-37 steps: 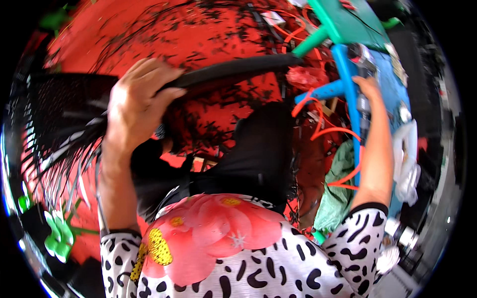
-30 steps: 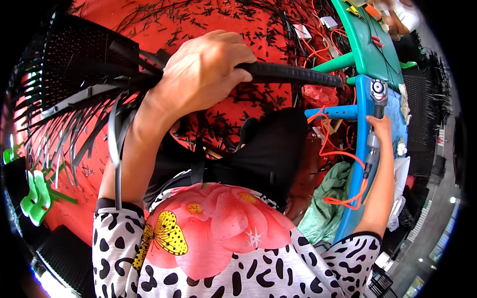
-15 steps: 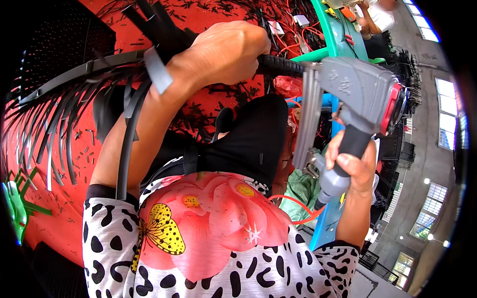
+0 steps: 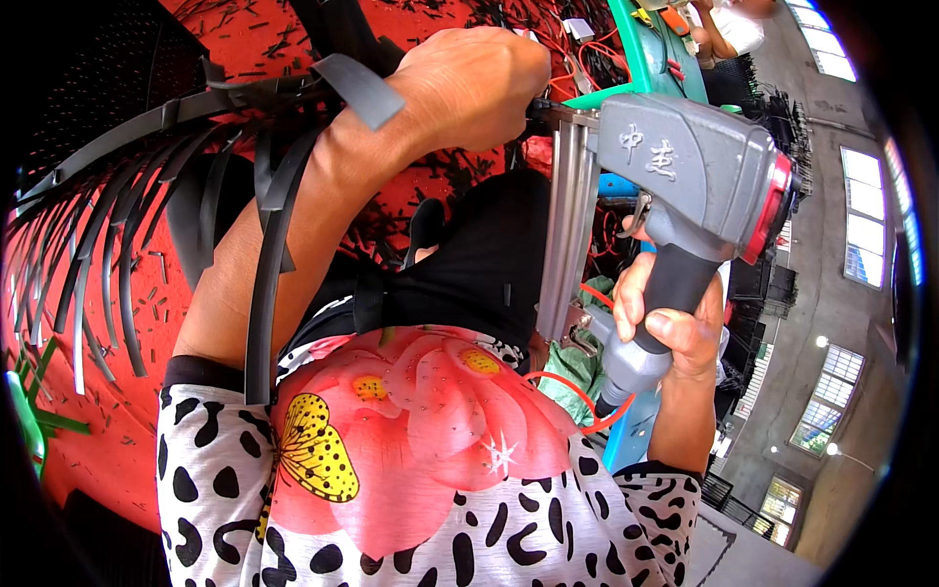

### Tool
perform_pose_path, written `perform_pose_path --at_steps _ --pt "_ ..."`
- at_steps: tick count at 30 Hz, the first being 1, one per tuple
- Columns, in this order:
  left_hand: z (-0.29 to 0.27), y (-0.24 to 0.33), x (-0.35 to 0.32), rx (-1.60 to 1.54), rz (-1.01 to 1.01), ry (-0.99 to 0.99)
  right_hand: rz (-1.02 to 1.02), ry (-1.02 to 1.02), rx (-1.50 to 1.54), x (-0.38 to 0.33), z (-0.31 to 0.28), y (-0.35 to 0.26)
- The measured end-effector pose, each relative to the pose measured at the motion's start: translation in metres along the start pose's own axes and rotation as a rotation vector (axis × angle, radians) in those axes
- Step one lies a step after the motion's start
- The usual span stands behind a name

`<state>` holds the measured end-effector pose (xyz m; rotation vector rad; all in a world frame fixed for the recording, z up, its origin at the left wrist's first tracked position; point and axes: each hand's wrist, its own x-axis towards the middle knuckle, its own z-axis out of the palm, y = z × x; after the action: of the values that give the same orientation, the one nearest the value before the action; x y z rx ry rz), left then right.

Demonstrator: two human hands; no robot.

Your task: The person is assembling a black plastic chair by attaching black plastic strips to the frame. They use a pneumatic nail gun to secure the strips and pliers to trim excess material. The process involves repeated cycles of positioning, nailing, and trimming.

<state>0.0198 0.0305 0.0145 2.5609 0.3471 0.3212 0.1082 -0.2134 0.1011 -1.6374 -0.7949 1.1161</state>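
My right hand (image 4: 685, 318) is wrapped round the black grip of a grey air staple gun (image 4: 675, 161) with a red-rimmed cap. One finger is up by its trigger. The gun's nose sits right beside my left hand (image 4: 474, 88), which is closed in a fist on a black strip-wrapped bar. Most of what this fist grips is hidden beneath it. Farther left, a curved dark frame edge (image 4: 132, 142) has many loose flat black strips (image 4: 122, 284) dangling from it. Another strip (image 4: 269, 284) hangs across my left forearm.
A black perforated panel (image 4: 108, 78) stands at the far left, above a green plastic stool (image 4: 37, 411). Black scraps litter the red floor (image 4: 127, 440). An orange hose (image 4: 553, 377) loops below the gun. Behind it runs a green-framed bench (image 4: 641, 54), with another person (image 4: 738, 34) beyond.
The staple gun has shifted left, so its nose is now close against my left fist. My left hand has moved slightly up and right, still closed.
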Motion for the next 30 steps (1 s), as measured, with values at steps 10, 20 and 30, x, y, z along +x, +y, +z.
perform_pose_path --at_steps 10,20,30 --pt "0.006 -0.003 -0.005 -0.04 0.058 0.097 0.021 -0.01 -0.01 0.006 0.0 -0.003" --pt "0.005 0.0 -0.005 -0.164 0.08 -0.08 0.069 0.02 -0.044 -0.001 -0.002 0.01" --pt "0.013 -0.003 -0.014 -0.083 0.009 -0.035 -0.166 0.169 -0.067 -0.025 -0.042 0.013"
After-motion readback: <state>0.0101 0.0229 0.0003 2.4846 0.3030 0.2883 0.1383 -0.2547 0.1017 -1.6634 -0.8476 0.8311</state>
